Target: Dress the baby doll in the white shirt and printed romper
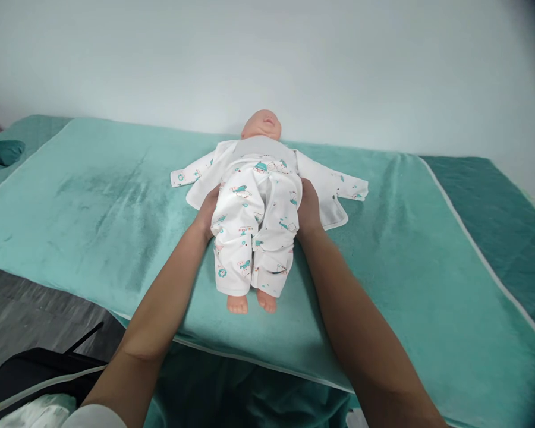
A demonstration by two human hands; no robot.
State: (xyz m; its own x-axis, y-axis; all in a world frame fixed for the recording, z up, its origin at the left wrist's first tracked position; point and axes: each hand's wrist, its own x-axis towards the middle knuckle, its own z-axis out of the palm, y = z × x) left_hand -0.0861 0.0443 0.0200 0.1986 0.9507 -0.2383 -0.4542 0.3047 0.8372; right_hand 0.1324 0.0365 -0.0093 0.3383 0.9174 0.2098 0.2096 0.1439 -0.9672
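A baby doll (264,125) lies on its back on a green padded bed, its head toward the wall and its bare feet toward me. White printed trousers (238,223) cover its legs and reach up over its belly. A white jacket (323,178) is spread out beneath and beside it, both sleeves stretched sideways. My left hand (208,209) is at the left side of the trousers and my right hand (309,205) at the right side. The fingers of both hands are hidden behind the doll and the cloth, so their grip does not show.
The green bed cover (107,196) reaches far to both sides, with a white wall (267,59) behind it. A black object (35,374) and some white cloth (40,411) are at the lower left, above a grey floor (22,321).
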